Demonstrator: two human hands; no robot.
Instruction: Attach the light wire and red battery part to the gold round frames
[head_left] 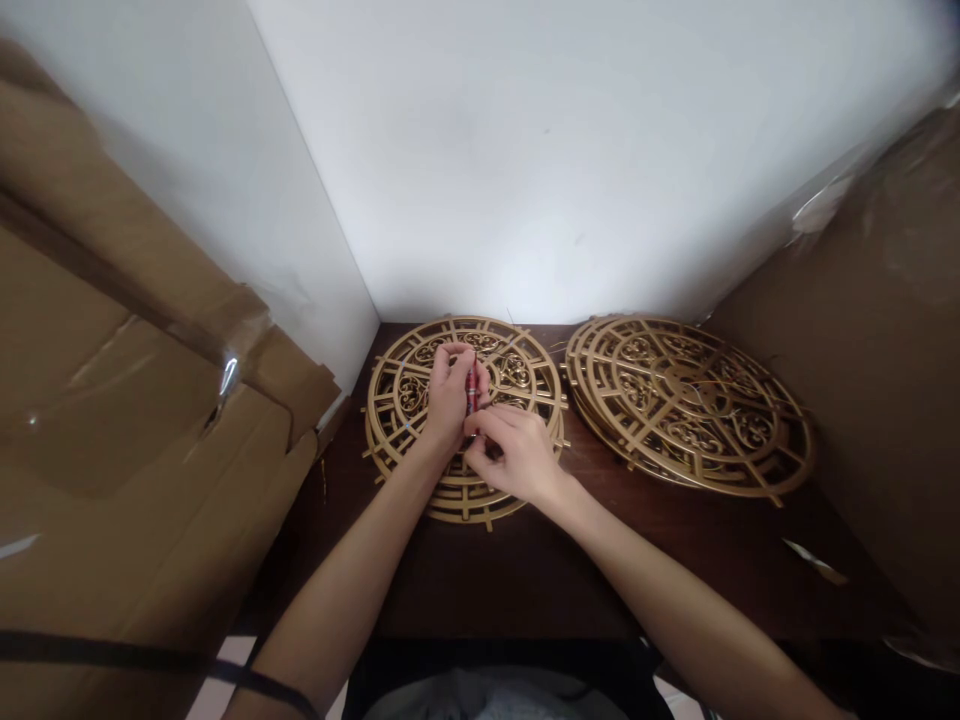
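Over the left stack of round gold-coloured openwork panels [390,435], my two hands meet. My left hand [448,388] is closed around a small, slim red tube [472,388] with a pale band, held roughly upright in the picture. At the tube's lower end my right hand [514,445] has its thumb and fingers pinched together. What lies between those fingertips is too small to make out. Scrollwork ornaments fill the panels, and parts of the top one are hidden beneath my hands.
Another stack of gold panels [686,400] lies to the right. A small blade-like piece [816,562] rests on the dark brown table [600,570] at the front right. Large cardboard boxes [112,450] stand on the left and right sides. A white wall [525,180] rises behind.
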